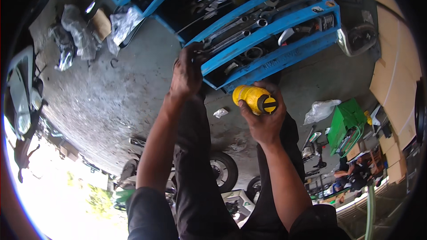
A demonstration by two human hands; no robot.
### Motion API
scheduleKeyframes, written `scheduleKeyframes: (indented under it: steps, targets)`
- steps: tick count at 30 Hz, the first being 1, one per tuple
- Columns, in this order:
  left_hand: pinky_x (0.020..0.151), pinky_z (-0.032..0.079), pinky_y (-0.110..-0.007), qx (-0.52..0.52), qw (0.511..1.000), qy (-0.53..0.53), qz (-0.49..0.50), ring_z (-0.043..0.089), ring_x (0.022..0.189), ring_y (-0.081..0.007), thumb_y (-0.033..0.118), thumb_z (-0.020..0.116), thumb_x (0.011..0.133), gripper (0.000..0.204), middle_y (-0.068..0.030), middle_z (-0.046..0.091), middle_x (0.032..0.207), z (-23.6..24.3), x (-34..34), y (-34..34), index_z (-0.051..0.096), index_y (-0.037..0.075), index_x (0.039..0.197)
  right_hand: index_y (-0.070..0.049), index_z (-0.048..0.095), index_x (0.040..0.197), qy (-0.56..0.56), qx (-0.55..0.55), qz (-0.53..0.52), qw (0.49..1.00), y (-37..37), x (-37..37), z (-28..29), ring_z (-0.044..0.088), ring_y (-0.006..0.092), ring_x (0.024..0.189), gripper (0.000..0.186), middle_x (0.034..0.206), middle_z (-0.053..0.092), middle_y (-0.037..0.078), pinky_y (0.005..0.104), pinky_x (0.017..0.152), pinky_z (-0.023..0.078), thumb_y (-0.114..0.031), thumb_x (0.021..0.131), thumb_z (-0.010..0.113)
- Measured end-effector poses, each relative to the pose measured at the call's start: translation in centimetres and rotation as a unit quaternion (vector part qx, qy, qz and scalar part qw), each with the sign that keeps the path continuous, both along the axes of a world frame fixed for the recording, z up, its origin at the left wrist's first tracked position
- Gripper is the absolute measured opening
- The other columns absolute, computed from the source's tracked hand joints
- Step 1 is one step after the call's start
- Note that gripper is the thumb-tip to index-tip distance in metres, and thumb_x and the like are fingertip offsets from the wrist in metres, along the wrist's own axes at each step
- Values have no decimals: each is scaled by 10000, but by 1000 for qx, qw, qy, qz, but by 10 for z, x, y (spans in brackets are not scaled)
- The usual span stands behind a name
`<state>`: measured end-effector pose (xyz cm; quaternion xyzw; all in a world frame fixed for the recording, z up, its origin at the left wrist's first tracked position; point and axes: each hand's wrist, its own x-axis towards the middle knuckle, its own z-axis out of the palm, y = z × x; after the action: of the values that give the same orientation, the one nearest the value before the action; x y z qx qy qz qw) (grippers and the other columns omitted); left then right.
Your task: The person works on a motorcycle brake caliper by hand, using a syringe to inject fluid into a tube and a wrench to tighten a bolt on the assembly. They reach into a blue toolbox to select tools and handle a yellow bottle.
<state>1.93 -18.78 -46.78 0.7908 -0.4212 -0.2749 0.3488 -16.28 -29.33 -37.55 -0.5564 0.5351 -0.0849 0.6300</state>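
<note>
My right hand (268,128) is wrapped round a yellow, rounded, bottle-like container (248,96) with a dark band and a yellow end piece toward me. It is held just in front of a blue metal toolbox (311,47) with stepped, open trays. My left hand (187,73) is at the toolbox's left end, its fingers curled in beside the tray rim. What those fingers grip, if anything, is too dark to see. Several metal wrenches (261,22) lie in the trays near it. A metal ring (253,53) sits in the nearest tray.
Clear plastic-wrapped parts (79,33) lie on the grey floor at the far left. On the right are a green crate (345,124), a plastic bag (321,111) and cardboard (402,69). A curved metal pipe (357,40) is beside the toolbox. Behind my legs lies a wheel (222,171).
</note>
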Motion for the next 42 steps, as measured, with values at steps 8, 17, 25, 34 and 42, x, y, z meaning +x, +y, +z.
scheduleKeyframes:
  steps: [8,17,25,34,42]
  targets:
    - [963,451,-482,384,827,324,253,514,1222,-429,583,609,860,768,-276,557,1288,101,-92,227,401,121,1437,-8,574,1141,36,-103,165,980,2,-25,48,587,219,1020,461,1119,589,106,361,922,479,-72,744,800]
    - [1014,410,-343,20,410,720,559,498,1231,-231,379,628,899,578,-126,556,1313,184,-252,371,490,109,1391,-5,545,1173,91,-150,404,898,25,8,124,543,255,1142,450,1171,576,124,389,1021,424,-4,771,748]
    - [880,457,-371,190,298,224,908,597,955,-274,519,751,778,621,-146,635,1042,36,-272,576,590,43,1143,-12,535,1169,120,-143,600,778,149,110,175,530,260,1135,511,1156,563,119,404,1040,388,38,700,732]
    - [937,466,-418,326,214,272,880,613,1075,-386,478,789,706,564,-230,663,1078,-11,-235,787,637,10,981,-19,505,1222,-20,-176,776,605,344,282,146,504,272,1187,527,1231,531,138,422,1073,363,-66,763,762]
    - [785,491,-472,284,8,111,952,650,866,-417,308,730,809,369,-219,676,872,35,-250,755,580,-6,931,-1,529,1213,-73,-239,830,499,499,401,184,521,258,1168,482,1201,565,131,389,1062,365,12,768,715]
